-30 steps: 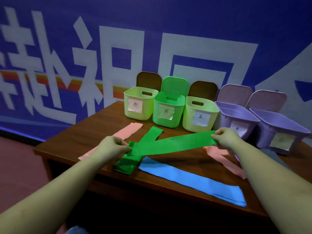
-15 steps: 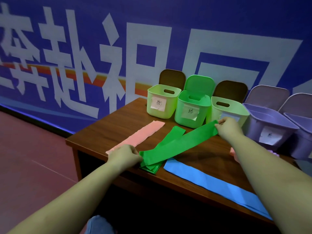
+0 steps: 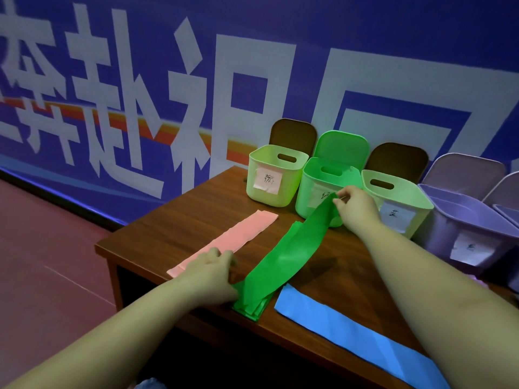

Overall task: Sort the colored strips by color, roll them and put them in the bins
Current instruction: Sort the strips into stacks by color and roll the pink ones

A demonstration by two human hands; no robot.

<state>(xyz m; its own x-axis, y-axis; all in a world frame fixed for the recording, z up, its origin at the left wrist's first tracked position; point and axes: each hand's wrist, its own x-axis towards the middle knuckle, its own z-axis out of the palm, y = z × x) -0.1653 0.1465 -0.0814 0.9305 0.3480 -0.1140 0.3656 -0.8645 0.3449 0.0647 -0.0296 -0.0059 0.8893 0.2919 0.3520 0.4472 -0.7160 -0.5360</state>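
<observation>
Green limp strip (image 3: 283, 256) between hands

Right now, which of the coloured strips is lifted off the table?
The green strip: the left hand and right hand hold its ends. The pink strip and blue strip lie flat.

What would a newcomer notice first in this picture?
First, the green strip stretched over the table: the right hand pinches its far end in front of the green bin, and the left hand holds its near end by the table's front edge. Beside it lie a pink strip to the left and a blue strip to the right.
</observation>
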